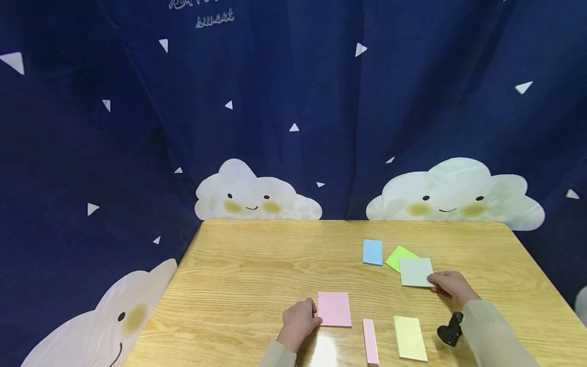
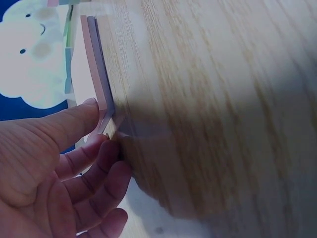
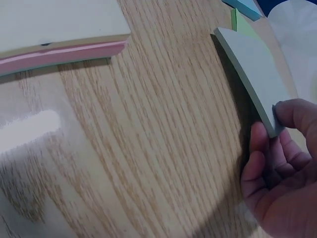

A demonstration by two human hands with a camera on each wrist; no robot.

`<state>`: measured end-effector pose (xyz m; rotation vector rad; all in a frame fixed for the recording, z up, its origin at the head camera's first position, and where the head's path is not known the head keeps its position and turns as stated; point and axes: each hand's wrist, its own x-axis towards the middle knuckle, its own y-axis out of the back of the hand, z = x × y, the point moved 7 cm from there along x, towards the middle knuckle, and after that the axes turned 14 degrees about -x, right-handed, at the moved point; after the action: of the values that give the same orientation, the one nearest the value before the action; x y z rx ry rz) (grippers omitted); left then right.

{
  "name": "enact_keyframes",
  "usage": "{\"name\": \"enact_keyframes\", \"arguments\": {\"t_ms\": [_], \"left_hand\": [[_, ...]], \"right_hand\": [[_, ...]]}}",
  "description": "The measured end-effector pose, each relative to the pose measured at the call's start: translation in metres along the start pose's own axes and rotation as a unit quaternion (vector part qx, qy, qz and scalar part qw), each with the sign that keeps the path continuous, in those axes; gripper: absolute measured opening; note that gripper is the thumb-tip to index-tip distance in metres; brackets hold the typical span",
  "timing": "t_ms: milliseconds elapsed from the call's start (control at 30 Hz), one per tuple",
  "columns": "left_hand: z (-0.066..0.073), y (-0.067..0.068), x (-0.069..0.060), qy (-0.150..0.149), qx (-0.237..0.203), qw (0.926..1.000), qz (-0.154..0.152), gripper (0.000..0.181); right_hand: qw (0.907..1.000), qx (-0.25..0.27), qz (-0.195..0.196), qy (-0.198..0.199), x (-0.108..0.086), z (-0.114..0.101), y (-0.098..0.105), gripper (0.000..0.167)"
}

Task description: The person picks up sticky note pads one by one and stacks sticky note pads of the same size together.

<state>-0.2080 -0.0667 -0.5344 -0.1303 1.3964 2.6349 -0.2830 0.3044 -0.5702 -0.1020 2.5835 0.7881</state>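
My left hand (image 1: 300, 319) pinches the near-left corner of a square pink sticky note pad (image 1: 335, 309). In the left wrist view its thumb (image 2: 74, 121) lies on the pad's top, fingers curled by the edge; a greyish-purple layer shows under the pink. Over at the right, my right hand (image 1: 451, 286) pinches the near-right corner of a pale grey-green sticky note pad (image 1: 415, 272). That pad is tilted in the right wrist view and partly covers a bright green sticky note pad (image 1: 400, 255) in the head view.
A blue sticky note pad (image 1: 372, 252) lies left of the green one. Nearer me are a narrow pink pad (image 1: 370, 341) and a pale yellow pad (image 1: 410, 338) on the wooden table (image 1: 238, 285). A dark blue curtain (image 1: 293, 76) hangs behind the table.
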Motion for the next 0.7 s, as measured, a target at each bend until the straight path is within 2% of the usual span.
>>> {"name": "enact_keyframes", "arguments": {"t_ms": [100, 367, 600, 700], "left_hand": [[-0.0003, -0.0005, 0.0002, 0.001, 0.001, 1.0, 0.0, 0.023], [0.0001, 0.0005, 0.0004, -0.003, -0.001, 1.0, 0.005, 0.022], [-0.0006, -0.0002, 0.0014, -0.009, 0.005, 0.9998, 0.018, 0.023], [-0.0007, -0.0006, 0.0016, -0.01, 0.005, 0.9998, 0.019, 0.023]], "right_hand": [[1.0, -0.005, -0.003, -0.003, 0.0002, 0.0004, -0.0006, 0.023], [0.9999, -0.008, -0.006, -0.01, 0.0017, 0.0048, -0.0009, 0.015], [0.9996, 0.013, -0.009, -0.021, 0.0018, 0.007, -0.0027, 0.039], [0.9997, 0.012, -0.009, -0.019, 0.0001, 0.006, -0.0019, 0.041]]}}
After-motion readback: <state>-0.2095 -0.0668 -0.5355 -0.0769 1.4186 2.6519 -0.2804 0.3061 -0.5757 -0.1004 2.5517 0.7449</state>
